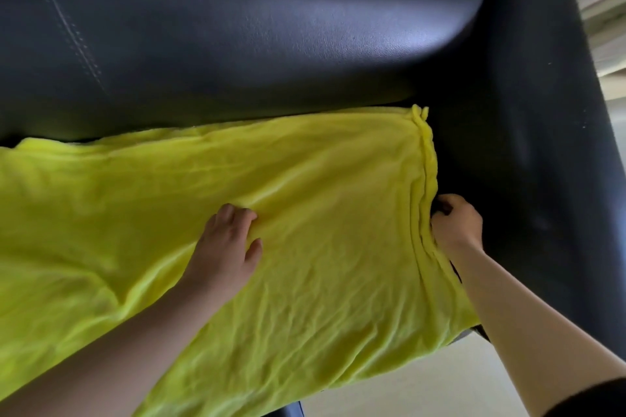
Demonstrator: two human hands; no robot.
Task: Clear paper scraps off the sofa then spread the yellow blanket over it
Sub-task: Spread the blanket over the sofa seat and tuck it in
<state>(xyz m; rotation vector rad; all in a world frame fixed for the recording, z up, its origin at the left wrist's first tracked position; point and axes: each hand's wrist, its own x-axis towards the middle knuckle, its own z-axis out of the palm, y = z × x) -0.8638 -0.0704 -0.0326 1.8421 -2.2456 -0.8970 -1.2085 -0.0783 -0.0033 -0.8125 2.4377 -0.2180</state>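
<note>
The yellow blanket (321, 179) lies spread across the seat of the black leather sofa (237, 44), wrinkled, its right edge bunched near the armrest. My left hand (227, 240) rests flat on the blanket's middle, fingers apart. At the right edge, my right hand (455, 223) is curled around the bunched hem, between the blanket and the armrest (528, 145). No paper scraps show on the sofa.
The sofa's backrest fills the top of the view and the armrest rises at the right. A pale floor (423, 389) shows below the seat's front edge at the bottom right. A light wall or curtain (603, 10) lies beyond the armrest.
</note>
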